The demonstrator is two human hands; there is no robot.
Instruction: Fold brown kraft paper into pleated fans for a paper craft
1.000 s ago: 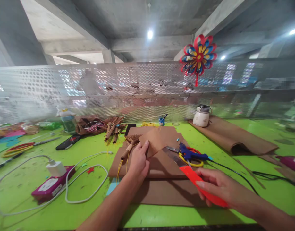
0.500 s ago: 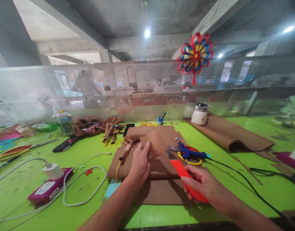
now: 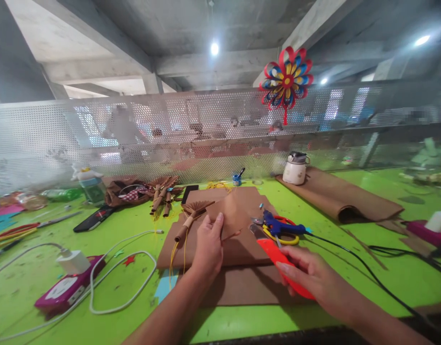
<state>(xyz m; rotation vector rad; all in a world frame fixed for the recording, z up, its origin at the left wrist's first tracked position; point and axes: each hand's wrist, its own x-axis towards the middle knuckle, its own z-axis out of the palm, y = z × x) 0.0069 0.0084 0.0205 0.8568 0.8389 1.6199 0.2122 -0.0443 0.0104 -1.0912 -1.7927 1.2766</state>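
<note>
My left hand point(image 3: 210, 242) pinches a piece of brown paper point(image 3: 231, 213) between thumb and fingers, above a stack of larger brown sheets point(image 3: 191, 249). In my right hand point(image 3: 303, 268) is a red utility knife point(image 3: 278, 256), its blade end pointing up and left toward the paper. Just beyond the knife lie a blue glue gun point(image 3: 283, 225) and scissors point(image 3: 295, 238) with red and yellow handles. A rolled paper piece point(image 3: 184, 228) with a fan-shaped top and yellow threads rests left of my left hand.
A purple power strip point(image 3: 67, 287) with a white charging cable stands at left. Several rolled paper pieces point(image 3: 163, 196) lie farther back beside a phone point(image 3: 94, 218). A white jug point(image 3: 295, 168) sits on folded brown paper point(image 3: 342, 194) at right. A perforated screen point(image 3: 191, 139) borders the table.
The knife has shifted slightly right relative to the paper in my left hand. The whole view has moved a little, with objects sliding left. Both hands keep their holds.
</note>
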